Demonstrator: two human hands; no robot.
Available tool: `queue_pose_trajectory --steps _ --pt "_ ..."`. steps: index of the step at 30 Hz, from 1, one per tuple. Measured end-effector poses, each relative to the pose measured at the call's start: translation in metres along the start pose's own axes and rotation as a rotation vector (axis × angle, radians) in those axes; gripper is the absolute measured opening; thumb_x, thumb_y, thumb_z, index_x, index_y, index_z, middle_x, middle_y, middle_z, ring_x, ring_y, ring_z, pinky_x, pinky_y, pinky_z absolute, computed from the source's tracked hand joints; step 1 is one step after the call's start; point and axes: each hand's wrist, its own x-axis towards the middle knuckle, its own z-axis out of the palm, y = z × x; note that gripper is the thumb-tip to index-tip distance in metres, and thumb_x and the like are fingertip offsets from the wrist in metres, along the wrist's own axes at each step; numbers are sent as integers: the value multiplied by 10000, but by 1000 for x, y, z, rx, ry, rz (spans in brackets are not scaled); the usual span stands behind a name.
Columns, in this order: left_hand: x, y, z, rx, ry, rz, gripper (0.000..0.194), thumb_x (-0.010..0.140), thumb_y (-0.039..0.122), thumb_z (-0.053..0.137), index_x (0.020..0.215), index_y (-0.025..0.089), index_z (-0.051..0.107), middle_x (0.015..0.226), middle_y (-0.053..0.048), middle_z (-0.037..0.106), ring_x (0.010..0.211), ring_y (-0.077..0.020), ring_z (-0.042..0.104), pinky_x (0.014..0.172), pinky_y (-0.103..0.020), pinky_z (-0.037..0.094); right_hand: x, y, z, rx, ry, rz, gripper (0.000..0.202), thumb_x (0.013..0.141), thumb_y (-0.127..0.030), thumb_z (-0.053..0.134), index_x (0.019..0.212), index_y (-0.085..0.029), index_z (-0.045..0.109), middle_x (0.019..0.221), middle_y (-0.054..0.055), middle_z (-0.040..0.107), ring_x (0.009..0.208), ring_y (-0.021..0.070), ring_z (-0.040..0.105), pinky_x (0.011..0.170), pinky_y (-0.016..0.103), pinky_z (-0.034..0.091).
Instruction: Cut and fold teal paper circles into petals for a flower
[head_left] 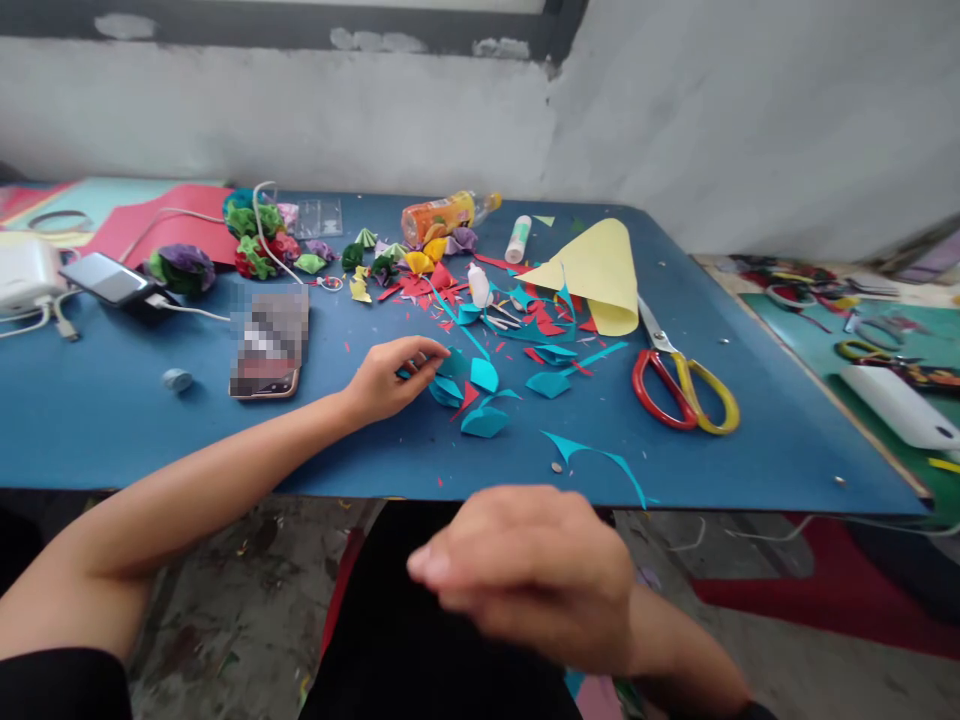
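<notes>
My left hand [394, 380] reaches over the blue table with thumb and fingers closed at a teal paper piece [455, 362]. More cut teal paper pieces [484, 422] lie just right of those fingertips, some of them folded. My right hand [532, 580], blurred, is raised in front of the table's near edge, close to the camera. Its fingers are curled together, and whatever they may hold is hidden. Scissors [660, 345] with one red and one yellow handle rest with blades apart on the right, touching or very near a curled yellow paper sheet [600, 275].
A phone [270, 340] on a cable lies left of my left hand, near a small pale blue ball [178, 380]. Behind are red paper scraps [442, 280], a small white bottle [478, 286], a glue stick [517, 240], an orange drink bottle [446, 217] and crumpled paper flowers [255, 235].
</notes>
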Motion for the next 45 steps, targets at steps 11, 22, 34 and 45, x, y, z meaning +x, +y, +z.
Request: queue_pose_trajectory --steps 11,22,34,45 --pt "1 4 4 24 -38 37 194 823 202 573 981 113 642 820 -64 704 635 -86 642 561 -148 544 23 94 -81 -140 99 410 81 711 -276 733 715 -196 744 685 24 705 609 134 626 549 235 494" --pt "2 10 7 133 -37 47 151 868 167 518 918 156 660 779 -38 693 608 -70 613 574 -149 509 13 124 -94 383 166 649 133 689 -355 757 748 -237 755 612 2 660 475 83 561 378 181 359" --pt "0 15 7 117 -24 -54 134 869 150 510 945 156 621 819 -31 689 647 -73 630 591 -131 523 13 129 -94 371 138 708 280 684 -455 736 751 -183 724 621 12 636 504 90 535 405 198 340" --pt "-4 17 14 -103 -133 -224 148 836 221 595 966 157 626 825 -29 711 691 -102 681 642 -161 578 13 120 -84 -13 10 488 307 815 -498 593 864 -198 640 770 31 675 663 140 631 611 244 515"
